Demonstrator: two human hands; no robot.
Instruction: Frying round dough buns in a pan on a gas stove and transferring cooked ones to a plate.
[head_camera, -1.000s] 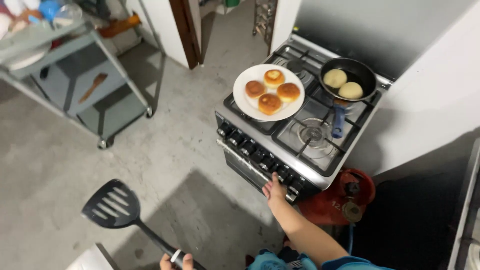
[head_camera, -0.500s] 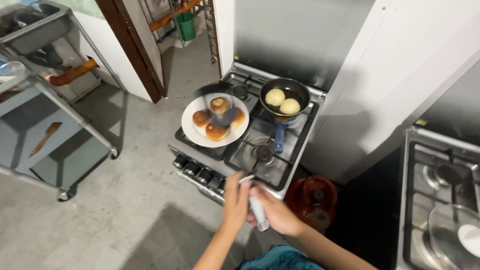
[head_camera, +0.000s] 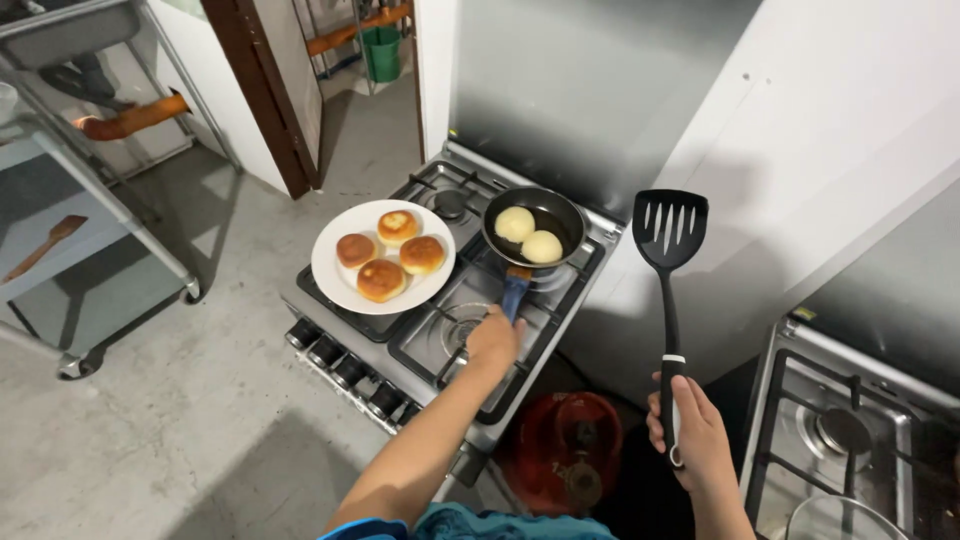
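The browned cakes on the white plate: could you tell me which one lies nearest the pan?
The right-hand cake, at the plate edge facing the pan; the other three lie farther left, away from it.

A small round black frying pan (head_camera: 533, 226) with a blue handle (head_camera: 514, 291) sits level on the far right burner, handle pointing near; two pale round dough cakes (head_camera: 529, 236) lie touching inside it; a black slotted plastic spatula (head_camera: 669, 290) stands upright to the right, blade uppermost, well apart from the pan.
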